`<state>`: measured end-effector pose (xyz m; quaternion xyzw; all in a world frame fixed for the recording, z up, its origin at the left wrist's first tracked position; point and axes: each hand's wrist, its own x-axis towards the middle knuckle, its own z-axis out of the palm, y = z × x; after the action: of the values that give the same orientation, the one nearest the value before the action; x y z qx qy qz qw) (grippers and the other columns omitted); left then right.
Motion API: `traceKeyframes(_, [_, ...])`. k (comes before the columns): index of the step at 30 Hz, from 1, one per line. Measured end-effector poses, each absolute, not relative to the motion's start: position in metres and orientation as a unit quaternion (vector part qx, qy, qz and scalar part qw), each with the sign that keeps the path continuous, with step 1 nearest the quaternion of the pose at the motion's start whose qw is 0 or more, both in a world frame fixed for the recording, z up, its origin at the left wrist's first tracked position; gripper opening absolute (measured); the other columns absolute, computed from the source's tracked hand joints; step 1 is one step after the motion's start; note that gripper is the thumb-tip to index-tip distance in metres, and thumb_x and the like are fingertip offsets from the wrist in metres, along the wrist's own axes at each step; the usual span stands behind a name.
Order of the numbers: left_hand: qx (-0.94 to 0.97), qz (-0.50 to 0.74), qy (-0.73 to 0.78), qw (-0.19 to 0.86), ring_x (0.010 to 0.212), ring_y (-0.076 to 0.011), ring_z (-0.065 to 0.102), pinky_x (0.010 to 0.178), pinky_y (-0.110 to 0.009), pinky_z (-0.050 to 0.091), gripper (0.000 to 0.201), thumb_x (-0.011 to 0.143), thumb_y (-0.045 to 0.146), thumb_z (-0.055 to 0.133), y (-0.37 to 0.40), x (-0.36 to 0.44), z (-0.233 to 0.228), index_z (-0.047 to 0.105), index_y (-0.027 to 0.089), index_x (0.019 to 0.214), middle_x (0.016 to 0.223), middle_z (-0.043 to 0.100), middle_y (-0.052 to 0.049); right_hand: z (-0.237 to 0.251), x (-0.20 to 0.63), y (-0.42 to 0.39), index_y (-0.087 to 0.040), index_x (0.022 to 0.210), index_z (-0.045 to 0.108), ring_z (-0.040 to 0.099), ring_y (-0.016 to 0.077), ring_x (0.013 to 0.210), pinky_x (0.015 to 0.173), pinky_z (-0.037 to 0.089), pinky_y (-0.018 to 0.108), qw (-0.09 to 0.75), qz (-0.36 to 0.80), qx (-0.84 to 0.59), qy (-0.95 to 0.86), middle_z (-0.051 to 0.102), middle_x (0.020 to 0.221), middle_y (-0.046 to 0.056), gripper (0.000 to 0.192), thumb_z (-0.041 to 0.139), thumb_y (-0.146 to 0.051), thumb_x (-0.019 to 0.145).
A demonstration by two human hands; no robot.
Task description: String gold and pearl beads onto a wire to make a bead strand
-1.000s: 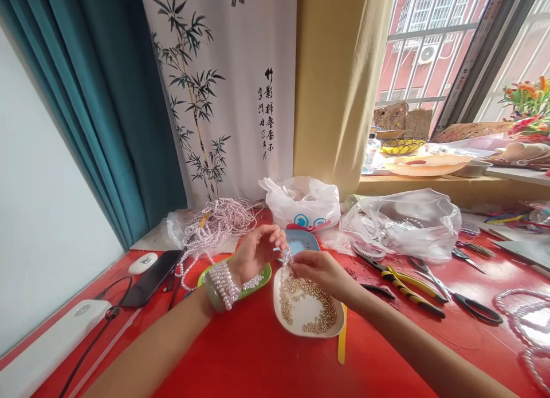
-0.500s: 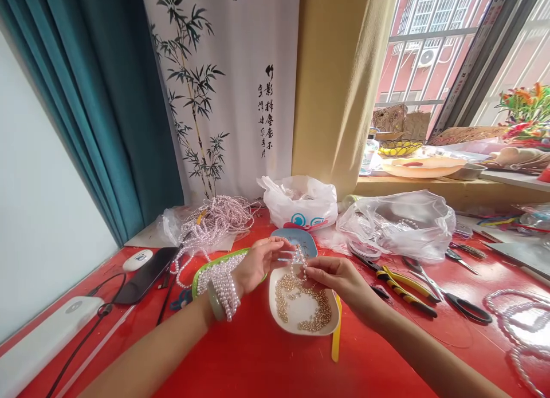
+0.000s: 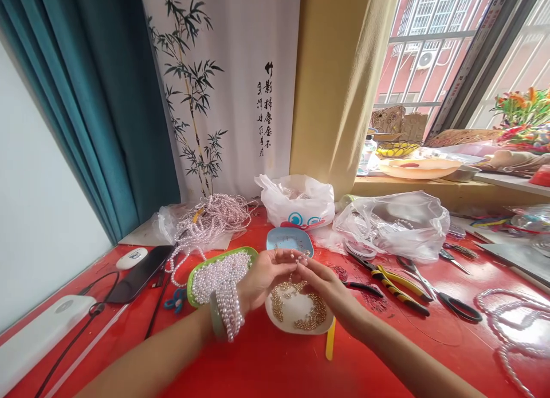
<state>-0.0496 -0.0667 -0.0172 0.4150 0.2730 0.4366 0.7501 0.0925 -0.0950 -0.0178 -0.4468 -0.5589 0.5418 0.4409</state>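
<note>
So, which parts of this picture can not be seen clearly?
- Head view: what the left hand and right hand pinch is too small.
- White dish: partly hidden by both hands.
- Pearl loops: cut off by the right edge.
- White bag: contents hidden.

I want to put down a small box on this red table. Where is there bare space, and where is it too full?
Bare red table lies along the near edge, in front of the white dish and between the forearms. Another patch lies right of the dish, before the pliers. Around the green tray, blue dish and plastic bags it is crowded.
</note>
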Motion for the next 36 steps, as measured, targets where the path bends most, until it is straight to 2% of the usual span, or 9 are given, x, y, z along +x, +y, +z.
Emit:
traceKeyframes(3, [0.373, 0.443, 0.273, 0.768, 0.070, -0.0117, 0.059, 0.071, -0.023, 0.044, 0.017, 0.064, 0.007, 0.064, -0.074, -0.045, -0.021, 0.062, 0.010, 0.080, 0.079, 0.064, -0.006, -0.031, 0.087, -0.096, -0.017, 0.090, 0.062, 0.057, 0.0182, 0.072, 0.062, 0.044, 0.028, 0.468, 0.536, -0.457, -0.534, 0.062, 0.072, 0.002, 0.035, 0.049, -0.047, 0.075])
traceKeyframes(9, [0.331, 0.450, 0.324, 0.764, 0.068, -0.0101, 0.058, 0.069, -0.020, 0.044, 0.015, 0.063, 0.008, 0.065, -0.085, -0.038, -0.026, 0.064, 0.011, 0.077, 0.078, 0.065, -0.006, -0.036, 0.091, -0.100, -0.021, 0.098, 0.062, 0.053, 0.0236, 0.095, 0.079, 0.041, 0.034, 0.550, 0.528, -0.440, -0.475, 0.063, 0.094, 0.005, 0.035, 0.055, -0.044, 0.073])
traceKeyframes(14, [0.376, 0.407, 0.351, 0.755, 0.083, -0.0126, 0.057, 0.072, -0.021, 0.042, 0.020, 0.067, 0.017, 0.063, -0.091, -0.036, -0.025, 0.064, 0.014, 0.086, 0.095, 0.063, -0.008, -0.023, 0.110, -0.084, -0.019, 0.091, 0.057, 0.060, 0.0175, 0.073, 0.070, 0.045, 0.032, 0.584, 0.524, -0.431, -0.446, 0.062, 0.076, 0.004, 0.034, 0.048, -0.048, 0.075])
traceKeyframes(16, [0.383, 0.387, 0.375, 0.750, 0.081, -0.0123, 0.057, 0.070, -0.021, 0.042, 0.018, 0.068, 0.019, 0.061, -0.090, -0.038, -0.025, 0.063, 0.013, 0.085, 0.095, 0.063, -0.008, -0.018, 0.127, -0.064, -0.019, 0.092, 0.054, 0.058, 0.0145, 0.067, 0.065, 0.047, 0.029, 0.544, 0.413, -0.528, -0.506, 0.059, 0.073, 0.002, 0.039, 0.039, -0.052, 0.078])
traceKeyframes(19, [0.379, 0.378, 0.395, 0.746, 0.077, -0.0114, 0.056, 0.069, -0.022, 0.043, 0.013, 0.068, 0.018, 0.059, -0.087, -0.042, -0.026, 0.061, 0.012, 0.080, 0.092, 0.063, -0.008, -0.014, 0.153, -0.023, -0.014, 0.097, 0.052, 0.057, 0.0149, 0.067, 0.061, 0.047, 0.029, 0.484, 0.358, -0.589, -0.540, 0.058, 0.079, 0.005, 0.036, 0.043, -0.045, 0.080])
traceKeyframes(23, [0.384, 0.361, 0.383, 0.758, 0.074, -0.0111, 0.056, 0.068, -0.022, 0.043, 0.014, 0.067, 0.018, 0.059, -0.083, -0.045, -0.025, 0.060, 0.012, 0.080, 0.088, 0.062, -0.008, -0.021, 0.168, 0.023, -0.015, 0.108, 0.049, 0.056, 0.0177, 0.087, 0.072, 0.047, 0.037, 0.360, 0.299, -0.659, -0.589, 0.054, 0.106, 0.007, 0.029, 0.048, -0.028, 0.083])
traceKeyframes(29, [0.384, 0.346, 0.384, 0.765, 0.065, -0.0088, 0.054, 0.065, -0.021, 0.043, 0.013, 0.067, 0.017, 0.058, -0.077, -0.046, -0.028, 0.058, 0.011, 0.079, 0.084, 0.061, -0.007, -0.046, 0.161, 0.053, -0.017, 0.109, 0.050, 0.055, 0.0183, 0.091, 0.074, 0.046, 0.037, 0.208, 0.177, -0.731, -0.625, 0.053, 0.109, 0.007, 0.028, 0.048, -0.027, 0.083])
traceKeyframes(33, [0.384, 0.346, 0.374, 0.770, 0.068, -0.0096, 0.055, 0.065, -0.021, 0.043, 0.014, 0.068, 0.016, 0.057, -0.074, -0.049, -0.029, 0.058, 0.011, 0.081, 0.085, 0.061, -0.007, -0.058, 0.155, 0.053, -0.016, 0.109, 0.049, 0.055, 0.0181, 0.090, 0.074, 0.046, 0.038, 0.151, 0.116, -0.757, -0.626, 0.053, 0.109, 0.007, 0.028, 0.048, -0.027, 0.083])
traceKeyframes(36, [0.383, 0.351, 0.376, 0.768, 0.068, -0.0093, 0.054, 0.065, -0.021, 0.043, 0.015, 0.069, 0.016, 0.056, -0.073, -0.051, -0.027, 0.057, 0.010, 0.083, 0.085, 0.061, -0.007, -0.057, 0.156, 0.048, -0.016, 0.109, 0.049, 0.055, 0.0180, 0.090, 0.074, 0.046, 0.038, 0.153, 0.095, -0.751, -0.636, 0.053, 0.109, 0.007, 0.028, 0.048, -0.027, 0.083])
